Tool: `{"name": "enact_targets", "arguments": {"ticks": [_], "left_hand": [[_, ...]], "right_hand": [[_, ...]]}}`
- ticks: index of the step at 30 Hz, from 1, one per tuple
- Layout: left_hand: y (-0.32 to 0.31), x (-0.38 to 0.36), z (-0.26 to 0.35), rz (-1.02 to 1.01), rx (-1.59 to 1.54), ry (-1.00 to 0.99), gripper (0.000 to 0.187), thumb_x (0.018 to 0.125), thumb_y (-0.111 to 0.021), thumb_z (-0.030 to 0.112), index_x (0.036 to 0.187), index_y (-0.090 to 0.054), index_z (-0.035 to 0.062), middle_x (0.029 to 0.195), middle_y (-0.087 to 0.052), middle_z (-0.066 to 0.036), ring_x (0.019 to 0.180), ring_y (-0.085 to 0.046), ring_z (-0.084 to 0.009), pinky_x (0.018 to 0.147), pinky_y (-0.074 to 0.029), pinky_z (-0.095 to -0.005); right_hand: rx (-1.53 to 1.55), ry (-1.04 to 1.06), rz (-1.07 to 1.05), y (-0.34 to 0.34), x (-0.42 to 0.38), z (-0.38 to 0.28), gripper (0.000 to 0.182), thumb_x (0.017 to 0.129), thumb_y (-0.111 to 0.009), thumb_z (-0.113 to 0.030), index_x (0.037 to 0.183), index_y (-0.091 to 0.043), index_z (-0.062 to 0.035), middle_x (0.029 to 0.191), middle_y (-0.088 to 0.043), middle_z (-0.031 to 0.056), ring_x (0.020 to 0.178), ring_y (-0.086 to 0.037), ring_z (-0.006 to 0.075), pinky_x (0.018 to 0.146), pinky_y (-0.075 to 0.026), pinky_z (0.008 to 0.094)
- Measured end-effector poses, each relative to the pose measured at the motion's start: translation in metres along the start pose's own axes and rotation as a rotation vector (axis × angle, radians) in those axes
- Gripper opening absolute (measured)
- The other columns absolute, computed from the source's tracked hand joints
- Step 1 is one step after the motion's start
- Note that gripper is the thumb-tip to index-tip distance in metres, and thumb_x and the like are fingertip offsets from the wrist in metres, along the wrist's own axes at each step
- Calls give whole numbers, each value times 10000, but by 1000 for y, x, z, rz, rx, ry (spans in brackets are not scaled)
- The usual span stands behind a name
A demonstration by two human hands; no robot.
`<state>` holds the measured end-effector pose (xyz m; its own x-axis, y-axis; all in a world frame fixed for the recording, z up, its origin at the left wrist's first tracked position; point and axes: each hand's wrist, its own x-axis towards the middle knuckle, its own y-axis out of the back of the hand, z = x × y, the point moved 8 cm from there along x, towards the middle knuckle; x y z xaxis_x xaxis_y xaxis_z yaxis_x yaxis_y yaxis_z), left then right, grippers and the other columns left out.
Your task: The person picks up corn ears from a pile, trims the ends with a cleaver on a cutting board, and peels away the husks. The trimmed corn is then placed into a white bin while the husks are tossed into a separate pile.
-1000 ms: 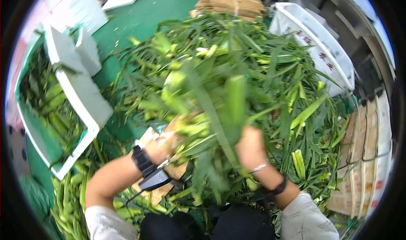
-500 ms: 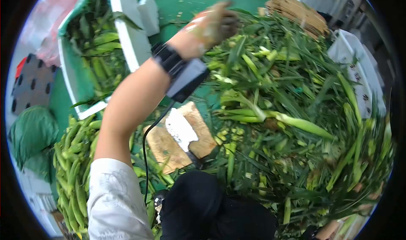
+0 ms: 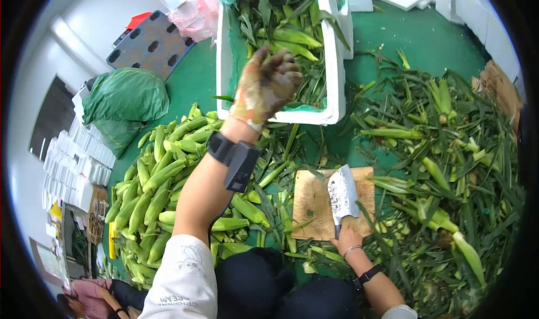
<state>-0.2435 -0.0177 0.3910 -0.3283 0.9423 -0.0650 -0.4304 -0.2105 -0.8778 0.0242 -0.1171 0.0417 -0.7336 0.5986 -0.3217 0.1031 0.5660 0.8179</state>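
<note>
My left hand, in a stained glove, is raised at the near side of a white foam box. Its fingers are curled; whatever may lie inside them is hidden. Just beyond it, green corn ears rest among leaves in the box. Lower right, my bare right hand is closed round the dark handle of a cleaver. The cleaver's broad blade lies over a wooden cutting board on the floor.
Many husk-covered corn ears are heaped at left. Cut leaves and stalks spread across the right. A green sack and grey pallet stand at back left. Another person is at bottom left.
The view has swung left. My left hand has moved from above the leaf pile to the box's near side. My right hand has come from the lower right onto the cleaver's handle.
</note>
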Motion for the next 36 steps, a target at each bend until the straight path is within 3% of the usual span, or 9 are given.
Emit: {"name": "enact_targets", "arguments": {"ticks": [8, 16, 19, 21, 22, 24, 30, 34, 36], "left_hand": [[174, 8, 183, 388, 656, -234, 279, 925, -549, 262, 929, -591, -13, 750, -612, -100, 644, -572, -230, 603, -492, -320], [250, 135, 195, 216, 196, -121, 261, 950, -504, 231, 909, -563, -20, 741, -560, -111, 640, -521, -190, 556, -444, -265], [311, 197, 188, 313, 695, -187, 283, 899, -561, 245, 917, -573, -37, 715, -585, -140, 627, -576, -270, 563, -491, -347], [333, 212, 226, 726, 2100, -541, 336, 822, -607, 267, 942, -584, -46, 781, -639, -211, 720, -638, -376, 657, -530, -434], [338, 204, 227, 789, 2051, -536, 393, 762, -621, 294, 959, -610, -46, 929, -645, -277, 887, -635, -425, 797, -516, -463], [336, 195, 219, 851, 2230, -526, 395, 782, -607, 302, 975, -628, -41, 1030, -628, -279, 956, -630, -388, 810, -521, -446], [407, 212, 202, 612, 2218, 464, 498, 833, -581, 435, 1185, -605, 83, 1299, -529, -149, 1171, -524, -346, 971, -435, -399], [372, 214, 173, -9, 2638, 344, 538, 815, -618, 454, 1159, -612, 41, 1235, -576, -180, 1140, -558, -315, 919, -464, -384], [363, 188, 198, 602, 1777, 97, 545, 804, -648, 455, 1127, -622, 17, 1138, -625, -176, 1015, -610, -283, 833, -484, -352]], "right_hand": [[-109, -430, 275, 76, 2, 79, 377, 684, -646, -183, 975, -506, 12, 829, -600, 209, 892, -602, 368, 756, -465, 500], [222, -651, 755, 156, -66, 75, 294, 755, -681, -161, 872, -454, -17, 561, -417, 37, 478, -455, 183, 480, -412, 346], [1341, -718, 722, 147, -52, 75, 192, 862, -611, -180, 775, -443, -149, 534, -355, -50, 405, -344, 74, 385, -287, 248], [1792, -710, 749, 162, -12, 58, 235, 891, -586, -286, 755, -439, -164, 555, -343, -59, 432, -334, 89, 394, -277, 255], [2147, -269, 505, 176, 27, 40, 255, 914, -559, -297, 738, -442, -156, 573, -345, -59, 482, -383, 85, 425, -323, 244], [2132, -378, 601, 192, 57, 37, 239, 927, -545, -304, 784, -461, -133, 592, -377, -50, 540, -444, 99, 500, -400, 271], [1400, -420, 378, 191, 66, 2, 184, 934, -525, -236, 942, -496, -55, 669, -558, 50, 607, -573, 170, 586, -488, 316], [418, -397, 184, 187, 41, 7, 148, 882, -579, -163, 873, -538, -22, 638, -536, 21, 575, -546, 107, 551, -458, 273], [215, -254, 79, 161, 30, 12, 163, 855, -604, -165, 834, -558, -11, 613, -524, 6, 536, -527, 96, 518, -446, 268]]}}
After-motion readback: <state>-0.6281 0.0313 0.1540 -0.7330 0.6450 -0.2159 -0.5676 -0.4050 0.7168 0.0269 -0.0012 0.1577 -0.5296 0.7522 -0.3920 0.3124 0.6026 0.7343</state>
